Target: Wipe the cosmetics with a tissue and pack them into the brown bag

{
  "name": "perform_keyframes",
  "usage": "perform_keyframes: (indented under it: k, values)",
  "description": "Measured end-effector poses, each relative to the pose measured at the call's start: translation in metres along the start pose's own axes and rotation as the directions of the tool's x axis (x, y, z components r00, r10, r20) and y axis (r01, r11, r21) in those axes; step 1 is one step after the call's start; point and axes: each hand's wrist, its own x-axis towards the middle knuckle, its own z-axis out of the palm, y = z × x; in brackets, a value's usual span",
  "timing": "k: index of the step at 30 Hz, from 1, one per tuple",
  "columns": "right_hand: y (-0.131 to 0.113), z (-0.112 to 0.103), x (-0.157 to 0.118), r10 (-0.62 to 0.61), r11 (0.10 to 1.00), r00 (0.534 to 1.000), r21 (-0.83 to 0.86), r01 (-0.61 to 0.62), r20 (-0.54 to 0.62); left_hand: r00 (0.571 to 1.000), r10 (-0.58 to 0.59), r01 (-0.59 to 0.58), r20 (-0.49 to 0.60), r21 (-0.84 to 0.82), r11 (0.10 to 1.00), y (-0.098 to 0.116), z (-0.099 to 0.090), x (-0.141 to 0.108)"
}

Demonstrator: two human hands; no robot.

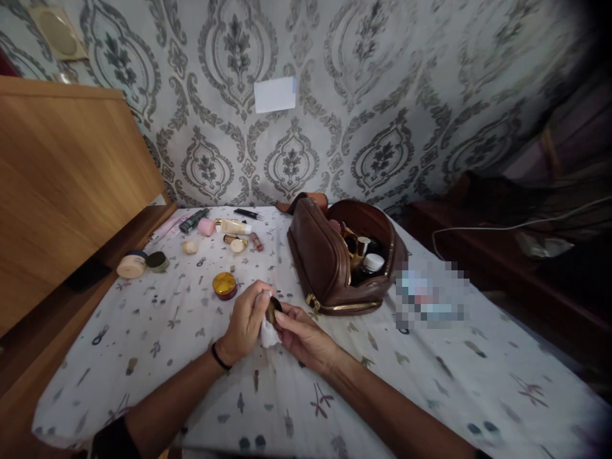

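Cloth [270, 338] gripped in the left hand [246, 319] is backing a dark round item [273, 310] the right hand [305, 335] is pinching, front-left of the brown bag [319, 252]; slipping cloth could be causing a drop.

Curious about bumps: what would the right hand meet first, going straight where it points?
First, the dark item the right hand holds; beyond, probably the cloth, then the left hand, though depth is unclear.

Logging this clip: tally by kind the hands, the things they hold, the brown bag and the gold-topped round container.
Hands: 2 (left hand, right hand)
Held things: 2 (white cloth, dark round item)
Brown bag: 1
Gold-topped round container: 1
Total: 6
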Motion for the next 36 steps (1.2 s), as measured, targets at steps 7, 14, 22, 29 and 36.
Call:
perform_keyframes:
  k: [7, 14, 22, 29, 36]
  values:
    - [0.000, 0.002, -0.001, 0.054, 0.998, 0.999, 0.024, -0.054, 0.009, 0.988, -0.134, 0.124, -0.080, -0.112, 0.986, 0.002, -0.005, 0.006]
    - [-0.004, 0.005, -0.012, -0.015, 0.997, 0.998, -0.078, 0.019, 0.053, 0.994, -0.113, 0.111, -0.014, -0.111, 0.988, 0.015, -0.004, 0.006]
    - [-0.096, 0.019, -0.069, -0.264, 0.834, 0.963, -0.486, 0.260, 0.062, 0.970, 0.165, -0.205, 0.176, 0.238, 0.950, 0.055, -0.005, 0.053]
    - [-0.170, -0.001, -0.091, -0.719, 0.159, 0.691, -0.950, 0.270, 0.076, 0.759, 0.453, -0.630, 0.467, 0.352, 0.692, 0.114, 0.034, 0.155]
    - [-0.166, -0.030, -0.106, -0.690, -0.081, 0.697, -0.978, 0.193, 0.195, 0.634, 0.282, -0.717, 0.720, 0.410, 0.563, 0.097, 0.053, 0.179]
